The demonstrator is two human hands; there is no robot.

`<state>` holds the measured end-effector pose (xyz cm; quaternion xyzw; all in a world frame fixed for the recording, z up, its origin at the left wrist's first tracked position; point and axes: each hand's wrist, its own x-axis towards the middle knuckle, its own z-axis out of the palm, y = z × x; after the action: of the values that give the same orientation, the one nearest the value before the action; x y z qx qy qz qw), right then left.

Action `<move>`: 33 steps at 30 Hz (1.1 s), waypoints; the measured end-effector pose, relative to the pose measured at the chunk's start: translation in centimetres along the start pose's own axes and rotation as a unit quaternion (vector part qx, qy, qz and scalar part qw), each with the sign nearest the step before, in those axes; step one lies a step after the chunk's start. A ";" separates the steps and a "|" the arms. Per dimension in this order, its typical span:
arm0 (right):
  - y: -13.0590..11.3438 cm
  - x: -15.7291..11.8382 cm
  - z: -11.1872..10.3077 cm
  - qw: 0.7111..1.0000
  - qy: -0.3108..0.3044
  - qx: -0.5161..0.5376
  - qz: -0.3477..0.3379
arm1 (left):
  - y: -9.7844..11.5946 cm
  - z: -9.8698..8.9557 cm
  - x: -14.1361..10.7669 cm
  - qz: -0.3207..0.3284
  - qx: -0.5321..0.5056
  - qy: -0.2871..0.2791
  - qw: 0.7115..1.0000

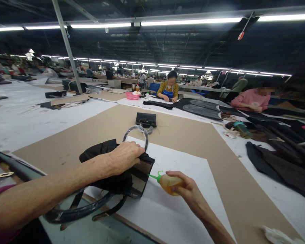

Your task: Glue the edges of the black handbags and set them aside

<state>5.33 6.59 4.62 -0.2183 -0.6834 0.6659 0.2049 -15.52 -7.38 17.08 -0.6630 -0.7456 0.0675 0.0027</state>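
A black bag [117, 183] with rounded, plastic-wrapped handles lies near the front table edge, its panel with a light inner surface facing right. My left hand [128, 154] is closed on the bag's upper edge, close to the base of the upright handle [136, 127]. In my right hand [186, 186] is a squeeze bottle [169, 184] of amber liquid with a green nozzle. The nozzle tip points left and is at the right edge of the bag's panel; whether it touches cannot be made out. White paper [185, 162] lies under the bag.
A small black bag [146, 119] sits farther back on brown board [193, 132]. Black pieces [279, 162] and a teal bottle [242, 129] are at the right. Two people sit across the table, near a pink basket [132, 96]. A white cloth [279, 235] lies front right.
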 end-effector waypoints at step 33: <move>2.7 -1.1 0.1 0.993 -0.013 0.071 0.094 | 1.4 0.6 -3.3 -0.004 -0.029 -0.014 0.999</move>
<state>6.23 5.98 1.92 -0.2577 -0.6134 0.7317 0.1477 -13.78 -10.55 16.59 -0.6590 -0.7497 0.0550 -0.0261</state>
